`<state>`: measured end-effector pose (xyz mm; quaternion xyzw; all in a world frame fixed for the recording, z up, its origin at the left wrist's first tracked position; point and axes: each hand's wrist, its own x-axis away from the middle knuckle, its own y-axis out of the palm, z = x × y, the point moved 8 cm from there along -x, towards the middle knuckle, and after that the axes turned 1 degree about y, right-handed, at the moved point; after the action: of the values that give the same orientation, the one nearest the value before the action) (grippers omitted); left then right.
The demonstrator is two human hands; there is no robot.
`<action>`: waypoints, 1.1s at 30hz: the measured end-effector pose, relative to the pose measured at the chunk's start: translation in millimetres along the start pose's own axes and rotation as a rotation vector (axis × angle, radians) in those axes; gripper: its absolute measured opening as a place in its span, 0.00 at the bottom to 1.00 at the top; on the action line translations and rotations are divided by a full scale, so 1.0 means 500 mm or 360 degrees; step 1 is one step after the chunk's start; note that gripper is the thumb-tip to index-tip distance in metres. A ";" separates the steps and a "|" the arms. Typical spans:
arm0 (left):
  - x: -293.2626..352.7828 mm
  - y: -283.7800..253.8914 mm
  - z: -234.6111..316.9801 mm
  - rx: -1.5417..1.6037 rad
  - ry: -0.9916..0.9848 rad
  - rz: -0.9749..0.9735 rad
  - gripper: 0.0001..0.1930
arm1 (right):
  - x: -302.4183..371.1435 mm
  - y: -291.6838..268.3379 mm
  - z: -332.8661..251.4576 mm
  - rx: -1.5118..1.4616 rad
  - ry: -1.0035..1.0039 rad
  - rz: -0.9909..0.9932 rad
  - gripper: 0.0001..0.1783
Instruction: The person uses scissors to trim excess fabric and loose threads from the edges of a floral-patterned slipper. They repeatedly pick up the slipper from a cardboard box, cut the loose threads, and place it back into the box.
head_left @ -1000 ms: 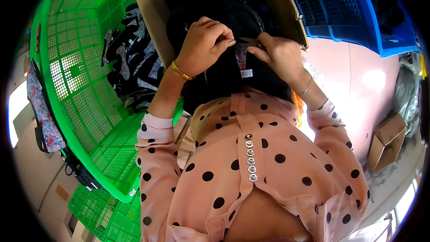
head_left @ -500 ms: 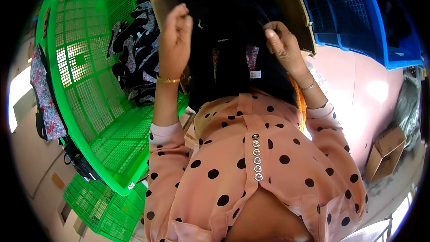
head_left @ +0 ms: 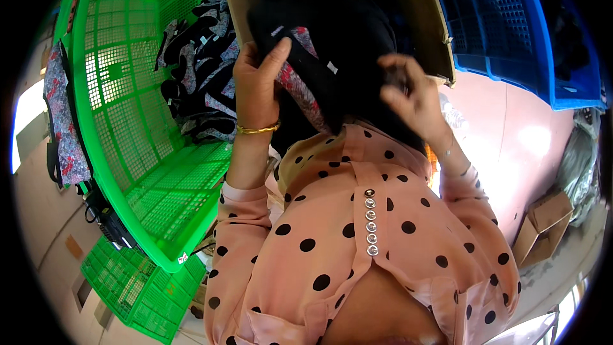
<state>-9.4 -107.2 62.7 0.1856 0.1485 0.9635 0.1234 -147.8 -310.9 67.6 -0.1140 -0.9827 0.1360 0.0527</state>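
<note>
Floral-and-black fabric piece [head_left: 300, 89] now tilting above black lap cloth [head_left: 367, 92], left hand [head_left: 257, 86] pinching edge between thumb and fingers; right hand [head_left: 414, 99] hovering apart, curled and blurred, cannot tell whether gripping. One-sided hold possibly letting piece twist or slip.

pink blouse [head_left: 396, 275] | black dots [head_left: 321, 282] | silvery buttons [head_left: 371, 227] | gold left-wrist bangle [head_left: 258, 130] | pale left cuff [head_left: 245, 196]

To the right are 1 blue crate [head_left: 544, 51], clear plastic sheeting [head_left: 576, 169] and 1 cardboard box [head_left: 550, 211].
</note>
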 end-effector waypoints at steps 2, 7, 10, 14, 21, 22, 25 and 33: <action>0.021 0.010 0.019 0.0024 -0.0089 0.0019 0.12 | 0.040 0.023 -0.050 0.0258 -0.0033 -0.0307 0.36; 0.073 0.023 -0.007 0.0300 -0.0378 -0.0114 0.10 | 0.071 0.048 -0.074 0.0476 -0.0383 -0.0070 0.40; 0.101 0.001 -0.023 0.0320 -0.0439 -0.0058 0.11 | 0.076 0.042 -0.064 0.0561 -0.0335 -0.0153 0.35; 0.130 0.008 -0.027 0.0068 -0.0257 -0.0138 0.10 | 0.080 0.037 -0.018 0.0483 -0.0198 -0.0113 0.28; 0.181 0.099 -0.072 -0.1700 0.0366 -0.0907 0.32 | 0.053 0.029 -0.009 0.0093 -0.0038 0.0089 0.16; 0.185 0.112 -0.063 -0.1777 0.0616 -0.0870 0.35 | 0.056 0.036 -0.001 0.0044 0.0006 0.0110 0.15; 0.203 0.153 -0.063 -0.1895 0.1117 -0.0687 0.41 | 0.058 0.055 0.019 -0.0016 0.0071 0.0109 0.14; 0.174 0.145 -0.091 -0.1985 0.1066 -0.0422 0.24 | 0.070 0.080 0.029 0.0187 -0.0020 0.0161 0.14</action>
<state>-118.9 -160.0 74.3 -0.2443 -0.3781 0.8511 0.2703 -175.4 -269.0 44.9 -0.1595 -0.9663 0.1968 0.0461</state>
